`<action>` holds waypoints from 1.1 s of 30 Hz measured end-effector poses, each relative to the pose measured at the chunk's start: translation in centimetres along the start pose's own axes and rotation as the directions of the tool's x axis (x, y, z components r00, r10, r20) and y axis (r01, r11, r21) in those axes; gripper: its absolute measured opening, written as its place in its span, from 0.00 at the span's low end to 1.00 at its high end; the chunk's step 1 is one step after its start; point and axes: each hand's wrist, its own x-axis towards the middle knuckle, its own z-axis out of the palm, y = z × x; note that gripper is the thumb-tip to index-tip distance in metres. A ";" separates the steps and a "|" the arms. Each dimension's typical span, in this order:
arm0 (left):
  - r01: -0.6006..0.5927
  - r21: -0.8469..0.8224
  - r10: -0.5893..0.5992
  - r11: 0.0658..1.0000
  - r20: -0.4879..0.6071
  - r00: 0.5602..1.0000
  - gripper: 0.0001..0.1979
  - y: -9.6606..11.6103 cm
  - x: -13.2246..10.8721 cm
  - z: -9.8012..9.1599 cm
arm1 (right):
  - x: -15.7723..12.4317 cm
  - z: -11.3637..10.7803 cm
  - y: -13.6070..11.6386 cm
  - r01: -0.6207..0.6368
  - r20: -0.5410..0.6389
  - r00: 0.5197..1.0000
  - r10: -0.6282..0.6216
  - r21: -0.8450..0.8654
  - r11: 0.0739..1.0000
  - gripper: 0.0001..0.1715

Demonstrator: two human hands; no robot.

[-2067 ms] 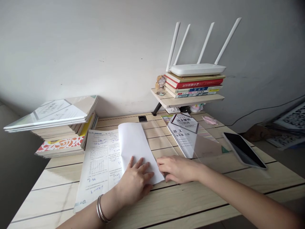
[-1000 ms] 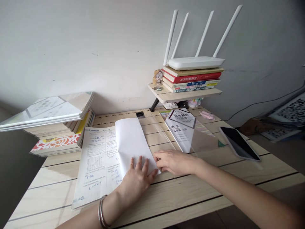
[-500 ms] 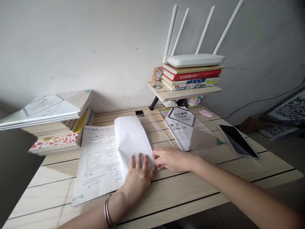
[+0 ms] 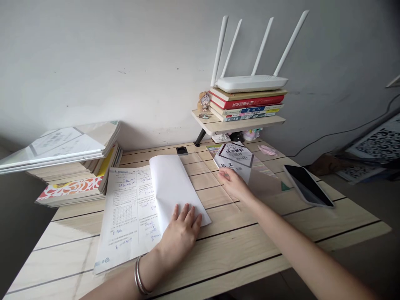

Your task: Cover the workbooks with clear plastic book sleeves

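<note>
My left hand (image 4: 181, 227) lies with fingers spread on a blank white sheet (image 4: 170, 179). That sheet rests over the right part of an open workbook (image 4: 125, 216), whose left page carries print, a grid and blue handwriting. My right hand (image 4: 233, 183) is at the lower left edge of a white booklet (image 4: 236, 156) with Chinese print on its cover. Its fingers are loosely bent, and I see nothing held in them. Under and beside it lies a clear plastic cover (image 4: 206, 177), its edges faint against the wood.
On the left stands a stack of books (image 4: 75, 183). A tablet-like device (image 4: 308, 185) lies at the right. Behind, a small raised shelf (image 4: 237, 123) bears books and a white router (image 4: 251, 83). A pink item (image 4: 268, 150) lies near the back edge of the desk (image 4: 246, 241).
My right hand has left the lower right corner of the white sheet and moved up and right to the booklet. My left hand stays on the sheet. The view has shifted slightly.
</note>
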 end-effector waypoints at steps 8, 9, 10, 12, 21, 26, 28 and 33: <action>0.006 -0.084 -0.013 0.996 -0.087 0.996 0.21 -0.3 -0.4 0.5 | 0.5 2.6 0.5 -0.361 0.158 0.931 0.330 0.247 0.900 0.06; 0.009 -0.087 -0.017 0.996 -0.096 0.995 0.21 -0.4 -0.4 0.6 | 0.4 2.8 0.3 -0.396 0.198 0.915 0.351 0.290 0.871 0.04; 0.010 -0.088 -0.019 0.996 -0.103 0.994 0.21 -0.5 -0.4 0.7 | 0.4 2.9 0.1 -0.419 0.231 0.904 0.360 0.319 0.850 0.04; 0.003 -0.089 -0.013 0.996 -0.110 0.994 0.21 -0.4 -0.3 0.8 | 0.4 3.0 -0.2 -0.435 0.262 0.896 0.360 0.343 0.833 0.03; 0.076 -0.306 -0.112 0.949 -0.101 0.989 0.15 -1.5 0.3 -2.2 | 0.0 2.4 -1.4 -0.528 0.374 0.845 0.383 0.465 0.710 0.06; 0.578 -0.302 -0.610 0.758 -0.012 0.792 0.21 -8.0 2.6 -3.4 | 0.1 1.8 -1.8 -0.527 0.393 0.843 0.367 0.464 0.712 0.09; 0.660 -0.332 -0.685 0.674 0.051 0.727 0.25 -10.3 3.9 -2.8 | 0.6 1.6 -1.9 -0.528 0.402 0.841 0.361 0.471 0.706 0.11; 0.635 -0.338 -0.645 0.694 0.100 0.758 0.28 -11.7 6.4 -0.5 | 3.0 1.0 -2.3 -0.572 0.463 0.811 0.357 0.504 0.647 0.11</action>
